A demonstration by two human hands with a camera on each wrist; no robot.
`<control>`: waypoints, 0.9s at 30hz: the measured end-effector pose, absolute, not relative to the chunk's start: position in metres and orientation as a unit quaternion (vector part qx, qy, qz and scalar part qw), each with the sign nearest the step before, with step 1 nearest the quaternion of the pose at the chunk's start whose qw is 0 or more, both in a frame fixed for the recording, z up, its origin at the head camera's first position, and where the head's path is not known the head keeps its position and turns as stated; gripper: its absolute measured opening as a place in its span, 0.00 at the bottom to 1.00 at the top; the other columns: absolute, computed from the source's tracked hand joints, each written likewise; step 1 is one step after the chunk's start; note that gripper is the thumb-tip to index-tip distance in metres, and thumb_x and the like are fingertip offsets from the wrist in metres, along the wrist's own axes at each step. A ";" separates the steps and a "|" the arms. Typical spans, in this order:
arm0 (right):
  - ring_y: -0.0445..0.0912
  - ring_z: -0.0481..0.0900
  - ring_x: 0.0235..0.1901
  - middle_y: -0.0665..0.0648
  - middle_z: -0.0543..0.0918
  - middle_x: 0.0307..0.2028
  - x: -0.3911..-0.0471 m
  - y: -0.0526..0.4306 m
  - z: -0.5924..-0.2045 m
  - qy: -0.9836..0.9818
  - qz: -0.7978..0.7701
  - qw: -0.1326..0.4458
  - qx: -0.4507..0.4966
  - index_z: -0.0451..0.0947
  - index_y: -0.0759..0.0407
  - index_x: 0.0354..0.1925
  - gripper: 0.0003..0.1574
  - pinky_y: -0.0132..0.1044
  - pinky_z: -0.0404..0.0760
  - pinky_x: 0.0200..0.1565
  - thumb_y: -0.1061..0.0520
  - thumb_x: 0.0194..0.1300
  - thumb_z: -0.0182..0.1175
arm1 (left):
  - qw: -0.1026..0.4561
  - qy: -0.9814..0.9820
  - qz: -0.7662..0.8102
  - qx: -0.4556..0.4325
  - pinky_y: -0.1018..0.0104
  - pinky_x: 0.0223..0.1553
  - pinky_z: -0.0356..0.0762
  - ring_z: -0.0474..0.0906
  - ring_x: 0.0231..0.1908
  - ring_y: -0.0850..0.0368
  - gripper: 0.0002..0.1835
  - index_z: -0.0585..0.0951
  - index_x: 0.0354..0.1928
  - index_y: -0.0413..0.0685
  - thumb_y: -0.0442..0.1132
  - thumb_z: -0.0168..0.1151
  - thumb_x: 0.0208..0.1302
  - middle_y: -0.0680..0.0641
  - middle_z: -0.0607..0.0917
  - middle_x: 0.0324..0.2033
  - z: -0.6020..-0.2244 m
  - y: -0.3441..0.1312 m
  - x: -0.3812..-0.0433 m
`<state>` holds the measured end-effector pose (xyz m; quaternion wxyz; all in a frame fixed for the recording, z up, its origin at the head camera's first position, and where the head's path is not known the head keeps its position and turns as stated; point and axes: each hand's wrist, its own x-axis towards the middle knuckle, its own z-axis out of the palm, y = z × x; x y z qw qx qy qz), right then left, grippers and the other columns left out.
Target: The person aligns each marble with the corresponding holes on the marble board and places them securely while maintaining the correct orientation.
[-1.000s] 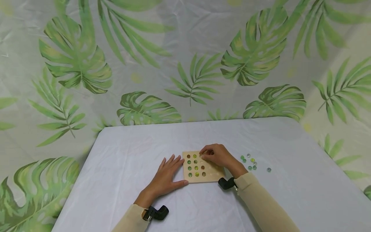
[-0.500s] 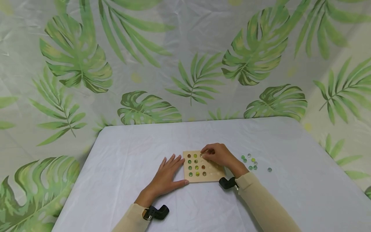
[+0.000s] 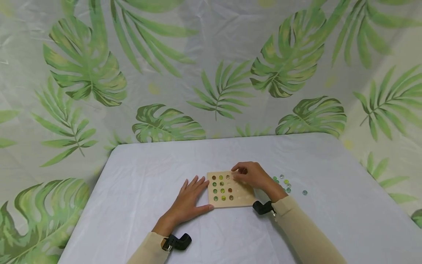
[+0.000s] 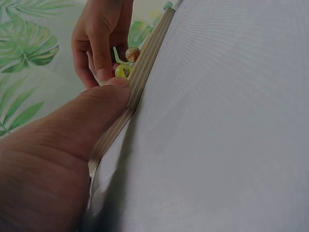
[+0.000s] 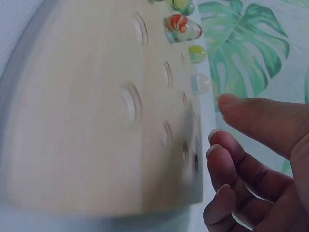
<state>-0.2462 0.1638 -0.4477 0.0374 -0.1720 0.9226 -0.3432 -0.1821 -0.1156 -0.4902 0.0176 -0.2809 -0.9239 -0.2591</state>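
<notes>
A pale wooden board (image 3: pixel 245 198) with rows of round hollows lies on the white table. Glass marbles fill its left columns, among them a clear marble (image 5: pixel 201 83) in the third column's far hollow. My left hand (image 3: pixel 186 201) lies spread along the board's left edge; its thumb (image 4: pixel 106 99) touches the near left corner. Over the far right part of the board hovers my right hand (image 3: pixel 252 176). In the right wrist view its thumb (image 5: pixel 260 118) stands apart from the loosely bent fingers (image 5: pixel 222 164), with nothing between them, close to the clear marble.
Several loose marbles (image 3: pixel 286 182) lie on the tablecloth right of the board, some partly behind the right wrist. One marble (image 3: pixel 304 192) sits farther right. A leaf-print cloth (image 3: pixel 165 121) hangs behind the table. Each wrist carries a black camera (image 3: pixel 262 208).
My right hand has let go of the clear marble, which stays in its hollow, and has drawn back slightly to the right. The left hand has kept its place.
</notes>
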 end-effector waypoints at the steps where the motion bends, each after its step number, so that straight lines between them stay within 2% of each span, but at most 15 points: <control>1: 0.44 0.77 0.35 0.48 0.80 0.32 -0.246 0.166 -0.447 0.923 -0.341 0.034 -0.174 0.84 0.51 0.45 0.11 0.40 0.77 0.40 0.54 0.63 0.66 | 0.018 -0.924 -0.258 -0.281 0.44 0.71 0.38 0.47 0.73 0.47 0.46 0.62 0.73 0.50 0.66 0.61 0.58 0.46 0.60 0.72 -0.490 -0.116 -0.182; 12: 0.44 0.77 0.32 0.49 0.80 0.30 -0.241 0.202 -0.435 0.933 -0.319 0.014 -0.168 0.83 0.56 0.46 0.13 0.39 0.76 0.35 0.56 0.63 0.65 | 0.019 -0.924 -0.255 -0.283 0.44 0.71 0.38 0.47 0.73 0.47 0.47 0.62 0.73 0.49 0.67 0.60 0.58 0.46 0.60 0.72 -0.490 -0.116 -0.181; 27: 0.46 0.77 0.31 0.51 0.79 0.30 -0.240 0.250 -0.428 0.940 -0.312 -0.006 -0.136 0.83 0.57 0.47 0.15 0.39 0.75 0.33 0.54 0.63 0.66 | 0.022 -0.923 -0.258 -0.283 0.45 0.71 0.37 0.47 0.73 0.47 0.47 0.61 0.73 0.50 0.68 0.59 0.58 0.46 0.60 0.72 -0.492 -0.116 -0.182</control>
